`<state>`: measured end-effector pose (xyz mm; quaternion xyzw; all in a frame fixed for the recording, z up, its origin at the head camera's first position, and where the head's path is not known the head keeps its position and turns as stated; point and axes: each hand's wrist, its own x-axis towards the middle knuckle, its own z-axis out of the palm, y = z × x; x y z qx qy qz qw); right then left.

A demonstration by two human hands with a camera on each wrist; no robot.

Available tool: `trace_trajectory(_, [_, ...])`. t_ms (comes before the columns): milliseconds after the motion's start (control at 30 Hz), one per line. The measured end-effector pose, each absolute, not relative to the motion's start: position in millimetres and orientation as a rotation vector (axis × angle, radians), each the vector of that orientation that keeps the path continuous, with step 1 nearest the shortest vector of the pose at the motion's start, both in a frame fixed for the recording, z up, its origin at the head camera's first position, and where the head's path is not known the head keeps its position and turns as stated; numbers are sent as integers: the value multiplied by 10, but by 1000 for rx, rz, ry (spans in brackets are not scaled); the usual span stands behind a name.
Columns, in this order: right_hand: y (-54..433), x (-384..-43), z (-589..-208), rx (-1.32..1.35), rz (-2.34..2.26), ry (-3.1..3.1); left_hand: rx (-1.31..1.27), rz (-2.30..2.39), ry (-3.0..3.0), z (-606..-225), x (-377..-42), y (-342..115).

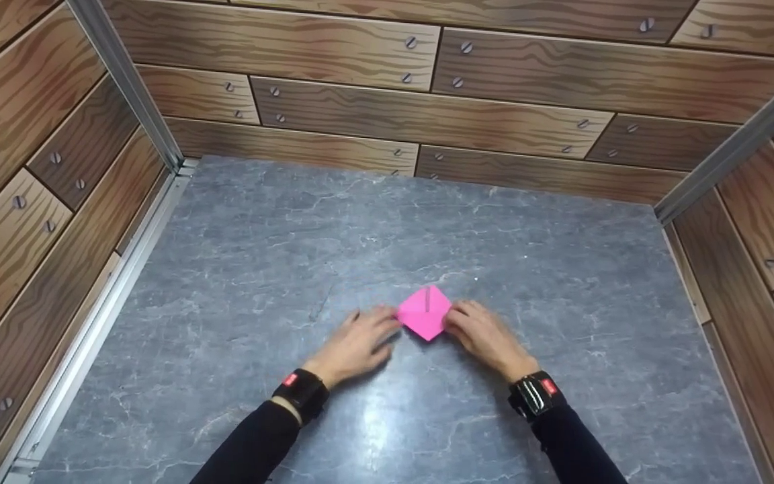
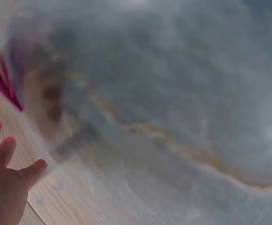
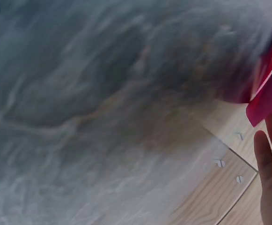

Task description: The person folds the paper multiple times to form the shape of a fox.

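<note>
A folded piece of pink paper (image 1: pixel 426 314), diamond-shaped, lies on the grey marbled surface between the two hands. A narrow slit or strip runs down from its far corner. My left hand (image 1: pixel 357 344) is at its left corner, fingers extended towards it. In the left wrist view the fingers are spread, close to the paper (image 2: pixel 2 82) but apart from it. My right hand (image 1: pixel 488 339) touches the right corner with its fingers. In the right wrist view its thumb (image 3: pixel 264 152) is straight and clear of the paper (image 3: pixel 269 93), whose folded layers stand slightly apart.
The grey marbled tabletop (image 1: pixel 279 235) extends around the paper. Wood-patterned panels (image 1: pixel 333 114) enclose it at the back and both sides. Metal posts (image 1: pixel 138 87) stand at the corners. Each wrist wears a black band (image 1: pixel 301 395).
</note>
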<state>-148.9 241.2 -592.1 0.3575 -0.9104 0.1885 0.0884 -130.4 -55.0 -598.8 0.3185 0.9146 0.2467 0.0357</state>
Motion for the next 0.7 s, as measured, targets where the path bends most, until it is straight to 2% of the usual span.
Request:
trace_trajectory(133, [2394, -1481, -5946, 1060, 488, -2797, 1046, 576, 2789, -6022, -1263, -473])
trace_trajectory(367, [2330, -1465, -5928, 1032, 472, -2902, 981, 440, 2819, -6050, -1274, -415])
trace_trajectory(700, [2292, -1528, -5900, 944, 394, -2938, 954, 402, 2865, -6002, -1340, -392])
